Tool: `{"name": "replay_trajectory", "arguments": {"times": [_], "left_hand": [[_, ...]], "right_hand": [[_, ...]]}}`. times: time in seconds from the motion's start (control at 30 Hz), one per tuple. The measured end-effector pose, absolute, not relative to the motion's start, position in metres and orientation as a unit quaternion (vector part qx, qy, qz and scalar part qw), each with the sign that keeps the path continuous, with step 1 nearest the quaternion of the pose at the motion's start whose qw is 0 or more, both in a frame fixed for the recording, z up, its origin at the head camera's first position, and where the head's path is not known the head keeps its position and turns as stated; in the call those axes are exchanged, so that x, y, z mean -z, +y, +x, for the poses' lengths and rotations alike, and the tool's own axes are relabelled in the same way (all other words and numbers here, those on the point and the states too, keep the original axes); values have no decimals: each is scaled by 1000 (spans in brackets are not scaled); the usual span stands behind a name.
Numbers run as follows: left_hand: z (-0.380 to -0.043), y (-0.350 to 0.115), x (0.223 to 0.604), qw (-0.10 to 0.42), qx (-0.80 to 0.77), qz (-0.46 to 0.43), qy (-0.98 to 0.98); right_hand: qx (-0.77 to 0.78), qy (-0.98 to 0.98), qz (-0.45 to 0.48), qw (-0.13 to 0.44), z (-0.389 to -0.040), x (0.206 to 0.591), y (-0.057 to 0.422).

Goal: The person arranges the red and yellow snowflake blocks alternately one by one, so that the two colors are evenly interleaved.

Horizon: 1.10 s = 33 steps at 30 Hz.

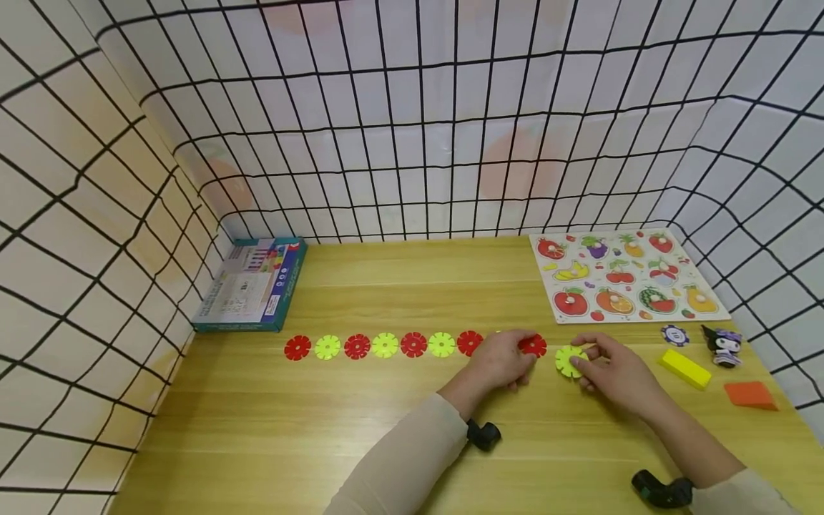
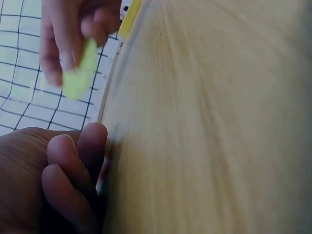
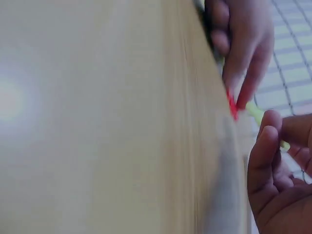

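A row of notched plastic interlocking discs, red (image 1: pixel 297 347) and yellow-green (image 1: pixel 327 347) by turns, lies across the wooden table. At its right end my left hand (image 1: pixel 501 360) holds a red interlocking disc (image 1: pixel 533 345) by its left side, thumb and forefinger on it; the hand hides part of the row. To its right, my right hand (image 1: pixel 618 375) pinches a yellow-green interlocking disc (image 1: pixel 569 362) between thumb and fingers. That disc is tilted up above the table in the left wrist view, facing my left hand. The right wrist view has both discs close together.
A fruit puzzle board (image 1: pixel 627 275) lies at the back right, a boxed set (image 1: pixel 252 285) at the back left. Near my right hand are a blue-white chip (image 1: pixel 674 335), a yellow block (image 1: pixel 685 369), a small figure (image 1: pixel 724 346) and an orange piece (image 1: pixel 750 395). Black wire mesh (image 1: pixel 418 143) surrounds the table.
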<state>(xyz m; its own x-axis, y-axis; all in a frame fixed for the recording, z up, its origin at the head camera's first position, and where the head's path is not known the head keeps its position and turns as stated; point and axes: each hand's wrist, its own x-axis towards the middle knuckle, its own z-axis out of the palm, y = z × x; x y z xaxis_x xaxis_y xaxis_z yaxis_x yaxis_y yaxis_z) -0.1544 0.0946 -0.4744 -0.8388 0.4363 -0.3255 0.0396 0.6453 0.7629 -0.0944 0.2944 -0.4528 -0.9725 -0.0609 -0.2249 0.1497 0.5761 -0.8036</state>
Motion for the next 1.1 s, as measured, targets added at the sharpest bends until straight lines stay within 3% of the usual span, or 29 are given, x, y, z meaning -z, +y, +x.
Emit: {"name": "replay_trajectory", "arguments": {"times": [0.23,0.73,1.1], "left_hand": [[-156,96,474,252,-410,136,866],[-152,94,472,258,-409,139,864],[-152,89,475,238,-420,169,859]], "right_hand": [[394,910,38,125,-125,458,300],[253,966,-17,57,-134,463,296],[276,959,-8,67,-138,461,297]]}}
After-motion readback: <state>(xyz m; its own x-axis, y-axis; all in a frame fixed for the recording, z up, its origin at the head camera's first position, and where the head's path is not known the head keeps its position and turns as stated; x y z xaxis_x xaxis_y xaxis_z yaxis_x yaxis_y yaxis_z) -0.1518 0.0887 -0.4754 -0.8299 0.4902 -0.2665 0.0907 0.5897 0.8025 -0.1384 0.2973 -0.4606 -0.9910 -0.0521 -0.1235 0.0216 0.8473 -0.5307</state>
